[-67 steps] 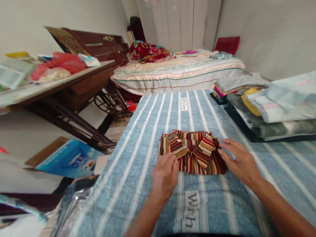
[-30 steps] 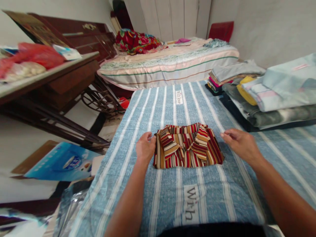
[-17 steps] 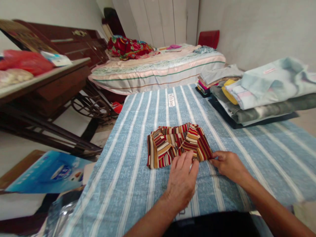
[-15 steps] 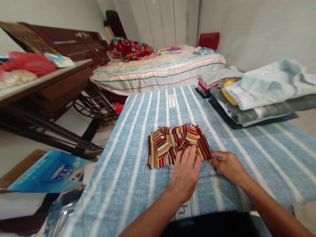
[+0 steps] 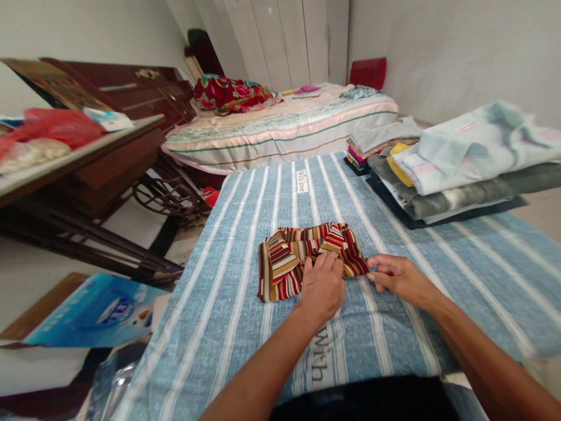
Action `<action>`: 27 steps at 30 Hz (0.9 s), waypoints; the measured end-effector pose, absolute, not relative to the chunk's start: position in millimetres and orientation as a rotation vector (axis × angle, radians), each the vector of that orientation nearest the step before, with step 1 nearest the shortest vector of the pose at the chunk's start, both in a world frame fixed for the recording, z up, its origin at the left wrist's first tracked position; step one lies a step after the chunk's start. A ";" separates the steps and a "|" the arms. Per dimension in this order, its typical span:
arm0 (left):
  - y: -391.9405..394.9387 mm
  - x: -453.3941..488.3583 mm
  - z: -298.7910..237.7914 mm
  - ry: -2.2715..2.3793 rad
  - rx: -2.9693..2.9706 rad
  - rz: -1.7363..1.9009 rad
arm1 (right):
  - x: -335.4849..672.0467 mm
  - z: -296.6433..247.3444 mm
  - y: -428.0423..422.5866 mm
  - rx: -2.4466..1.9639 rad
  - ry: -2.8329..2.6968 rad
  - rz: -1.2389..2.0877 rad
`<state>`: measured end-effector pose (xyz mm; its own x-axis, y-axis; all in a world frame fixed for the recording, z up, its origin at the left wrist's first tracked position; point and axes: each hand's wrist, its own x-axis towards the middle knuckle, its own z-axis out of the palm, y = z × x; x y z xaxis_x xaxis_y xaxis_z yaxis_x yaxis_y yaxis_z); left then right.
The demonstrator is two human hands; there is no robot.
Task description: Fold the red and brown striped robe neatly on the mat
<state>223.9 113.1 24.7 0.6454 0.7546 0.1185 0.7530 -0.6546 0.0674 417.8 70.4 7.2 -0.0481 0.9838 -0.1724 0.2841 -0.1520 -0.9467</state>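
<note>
A folded striped shirt (image 5: 289, 251) in red, tan, black and white lies on the blue-striped bed cover (image 5: 228, 251), its collar towards the far side. My left hand (image 5: 323, 285) rests at the middle of the shirt's near edge, fingers curled down onto the fabric and closed; the fingertips are partly hidden. At the shirt's near right corner, my right hand (image 5: 397, 280) pinches the cloth between thumb and fingers.
Stacked folded clothes (image 5: 477, 169) stand at the right, with a smaller clothes pile (image 5: 381, 137) behind. Beyond is another bed (image 5: 280, 137). To the left are a sewing-machine table (image 5: 131, 137) and a blue box (image 5: 100, 313) below.
My left hand's fingers have bent from nearly straight to curled on the shirt. My right hand stays at the right corner, which has shifted slightly inward and up.
</note>
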 end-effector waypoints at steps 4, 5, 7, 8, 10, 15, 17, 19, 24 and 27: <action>115.5 225.8 31.0 1.317 2.802 0.233 | 417.0 -2.7 66.9 -1.605 -1.324 1.080; 115.0 226.6 32.5 1.318 2.800 0.228 | 415.5 -4.2 66.2 -1.646 -1.322 1.014; 113.0 228.4 35.2 1.332 2.791 0.223 | 410.9 -6.6 65.1 -1.691 -1.339 0.939; 111.9 229.5 36.4 1.345 2.783 0.223 | 408.0 -7.8 64.8 -1.687 -1.344 0.937; 110.1 231.5 38.2 1.372 2.766 0.228 | 402.2 -9.8 64.7 -1.642 -1.314 0.966; 108.7 233.9 35.3 1.384 2.765 0.261 | 398.4 -8.6 68.0 -1.565 -1.306 0.970; 108.0 232.5 30.5 1.370 2.795 0.272 | 402.8 -5.1 69.8 -1.543 -1.350 0.980; 106.8 230.2 24.7 1.338 2.840 0.264 | 409.0 -1.1 71.0 -1.525 -1.398 1.033; 102.1 224.0 15.2 1.282 2.916 0.222 | 420.7 4.5 68.2 -1.635 -1.630 0.988; 94.1 219.4 14.9 1.247 2.922 0.244 | 421.7 3.4 61.4 -1.700 -1.712 0.928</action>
